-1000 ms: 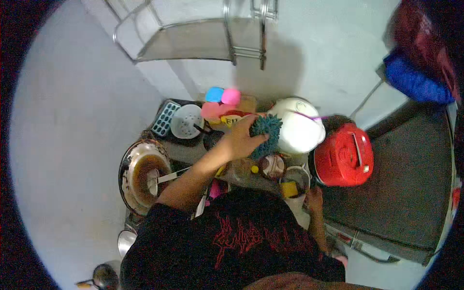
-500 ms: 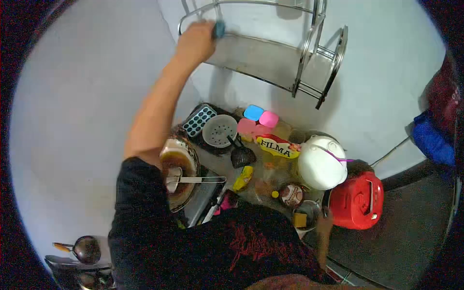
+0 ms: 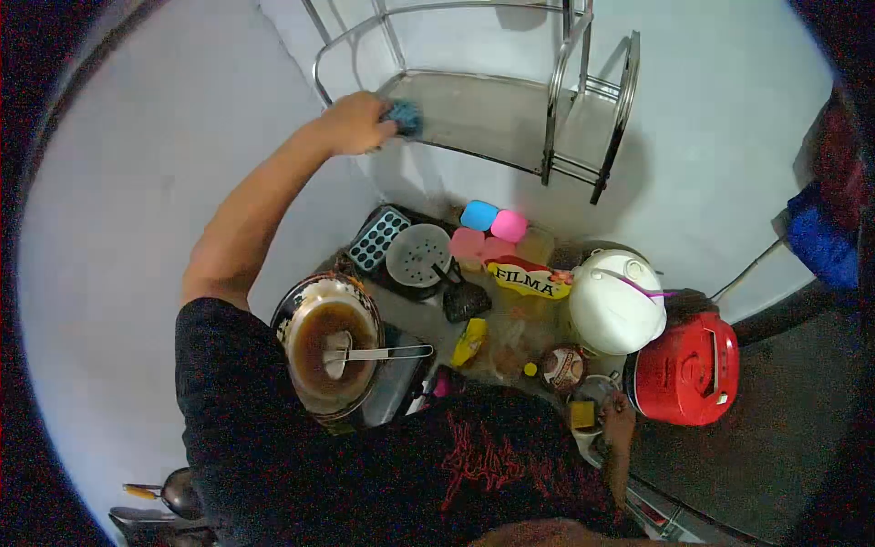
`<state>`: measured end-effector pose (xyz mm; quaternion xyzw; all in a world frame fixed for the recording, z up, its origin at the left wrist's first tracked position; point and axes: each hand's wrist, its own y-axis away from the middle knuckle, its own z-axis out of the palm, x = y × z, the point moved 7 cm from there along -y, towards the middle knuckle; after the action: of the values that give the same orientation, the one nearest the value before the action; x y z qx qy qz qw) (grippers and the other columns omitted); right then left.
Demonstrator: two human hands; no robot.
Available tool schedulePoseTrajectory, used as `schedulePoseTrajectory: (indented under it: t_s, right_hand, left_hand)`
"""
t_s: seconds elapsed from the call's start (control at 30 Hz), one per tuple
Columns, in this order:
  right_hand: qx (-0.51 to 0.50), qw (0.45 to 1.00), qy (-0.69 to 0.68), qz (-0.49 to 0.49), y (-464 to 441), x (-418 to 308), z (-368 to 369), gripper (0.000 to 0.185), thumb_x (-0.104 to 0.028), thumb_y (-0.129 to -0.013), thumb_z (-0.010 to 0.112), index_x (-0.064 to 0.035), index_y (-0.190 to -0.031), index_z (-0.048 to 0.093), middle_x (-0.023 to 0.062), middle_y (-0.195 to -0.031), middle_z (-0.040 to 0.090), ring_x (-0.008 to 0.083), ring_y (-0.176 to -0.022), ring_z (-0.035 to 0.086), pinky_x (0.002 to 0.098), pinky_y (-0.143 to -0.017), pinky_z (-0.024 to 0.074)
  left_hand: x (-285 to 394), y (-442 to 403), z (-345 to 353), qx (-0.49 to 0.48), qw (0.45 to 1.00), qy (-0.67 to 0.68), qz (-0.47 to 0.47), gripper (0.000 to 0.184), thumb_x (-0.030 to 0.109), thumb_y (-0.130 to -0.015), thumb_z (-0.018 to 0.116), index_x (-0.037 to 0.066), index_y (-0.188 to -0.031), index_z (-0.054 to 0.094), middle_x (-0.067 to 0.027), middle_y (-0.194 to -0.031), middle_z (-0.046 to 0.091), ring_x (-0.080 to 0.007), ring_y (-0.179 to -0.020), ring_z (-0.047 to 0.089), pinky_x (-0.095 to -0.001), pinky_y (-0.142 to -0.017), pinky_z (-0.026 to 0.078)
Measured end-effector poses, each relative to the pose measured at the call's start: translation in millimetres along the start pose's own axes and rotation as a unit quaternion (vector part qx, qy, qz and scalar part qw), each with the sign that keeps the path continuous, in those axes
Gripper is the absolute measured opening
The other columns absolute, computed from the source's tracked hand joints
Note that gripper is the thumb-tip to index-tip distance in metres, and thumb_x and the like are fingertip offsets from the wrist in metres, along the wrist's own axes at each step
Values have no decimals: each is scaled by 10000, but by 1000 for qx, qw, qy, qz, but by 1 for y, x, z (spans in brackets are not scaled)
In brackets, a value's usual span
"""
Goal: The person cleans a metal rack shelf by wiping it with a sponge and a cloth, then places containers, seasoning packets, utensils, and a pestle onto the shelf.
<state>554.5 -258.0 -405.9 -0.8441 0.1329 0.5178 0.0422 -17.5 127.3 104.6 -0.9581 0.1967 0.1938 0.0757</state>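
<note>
One fuzzy teal cloth clutched in left hand at silver metal rack; right hand below it, can't tell its grip.

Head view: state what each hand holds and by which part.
The left hand holds the shaggy teal cloth by its left end. The right hand is at the round greyish container; whether it grips that cannot be told.

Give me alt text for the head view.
A person's left hand holds a fuzzy teal cloth at a metal rack's left end. Below, the right hand is near a yellow sponge and a red appliance, with a pan of brown liquid at left.
</note>
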Motion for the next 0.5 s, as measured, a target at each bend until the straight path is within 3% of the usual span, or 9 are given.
schedulePoseTrajectory:
  t_s: [0.07,0.13,0.17,0.23,0.27,0.4,0.47,0.5]
  right_hand:
    - [1,1000,15,-8,-3,8,-1,419,-370,-1046,604,-4,-1250,602,80,-875,645,171,-728,613,343,-646,496]
    - [0,1000,19,-13,-6,9,1,421,-358,-1035,628,0,-1254,602,81,-886,649,177,-737,621,345,-659,513]
    - [-1,1000,20,-15,-9,8,2,422,-355,-1032,636,1,-1256,601,81,-890,650,179,-740,624,346,-664,518]
    - [2,999,-7,-47,0,-64,-3,411,-344,-1034,634,-3,-1260,597,79,-930,648,182,-761,634,330,-682,533]
    - [3,998,-12,-56,-2,-67,-4,409,-341,-1034,634,-4,-1261,596,78,-940,647,183,-766,637,326,-687,536]
    - [24,987,-155,-32,-11,-16,-1,431,-373,-1039,617,-4,-1261,592,80,-1004,638,180,-785,650,311,-683,543]
    - [-3,988,-151,23,-9,-17,-4,415,-356,-1044,611,-6,-1265,595,77,-1015,637,174,-789,654,305,-675,545]
    - [-35,990,-118,70,-8,-32,-8,393,-333,-1048,608,-9,-1269,597,74,-1015,638,170,-790,657,301,-668,546]
  left_hand:
    - [27,2,-13,32,974,223,28,312,253,-878,627,-23,-1008,694,-236,-1046,693,-438,-1074,617,-511,-991,462]
    - [71,8,-30,113,957,227,140,364,307,-910,635,-26,-1050,677,-231,-1138,673,-438,-1107,596,-525,-981,468]
    - [88,7,-28,114,957,226,140,364,307,-910,635,-26,-1050,677,-231,-1138,673,-438,-1107,596,-525,-981,468]
    - [115,22,-41,284,883,286,241,343,310,-955,634,-14,-1059,672,-239,-1074,666,-410,-1107,613,-503,-1009,463]
    - [112,25,-40,285,883,287,238,343,310,-955,634,-14,-1059,672,-239,-1074,666,-410,-1107,613,-503,-1009,463]
    - [88,22,-34,256,933,201,152,392,344,-980,615,-39,-1053,664,-247,-1109,668,-421,-1110,621,-512,-997,483]
    - [38,3,-16,165,973,148,-59,403,351,-982,604,-41,-1040,679,-278,-1181,665,-434,-1113,635,-524,-977,508]
    - [29,-5,-20,168,973,147,-60,403,351,-982,604,-41,-1040,679,-278,-1181,665,-434,-1113,635,-524,-977,508]
